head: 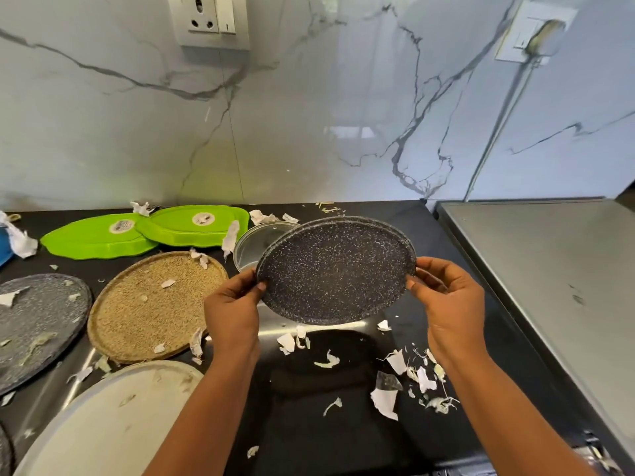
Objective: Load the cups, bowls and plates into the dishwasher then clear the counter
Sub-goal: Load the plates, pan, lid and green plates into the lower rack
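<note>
**Dark speckled plate held up, both hands**

Landmark = dark speckled plate point(336, 273): 1 pc, tilted, lifted above the black counter point(309, 424).

Far left of it: 1 grey speckled plate point(37, 324) w/ scraps on it. Left, closer in: 1 tan plate point(154, 304), lying flat. Left & nearer the person: 1 pale plate point(113, 424). Back-left: 2 green leaf-shaped plates point(99, 237) point(192, 225), edges overlapping. Just behind its left edge: 1 glass lid point(256, 243), partly hidden.

Left hand point(233, 310) pinches its left rim, thumb on top. Right hand point(450, 304) pinches the right rim, same way.

Under & right of it: torn paper scraps point(385, 400), too many to count. Right: 1 steel surface point(549, 269).
</note>
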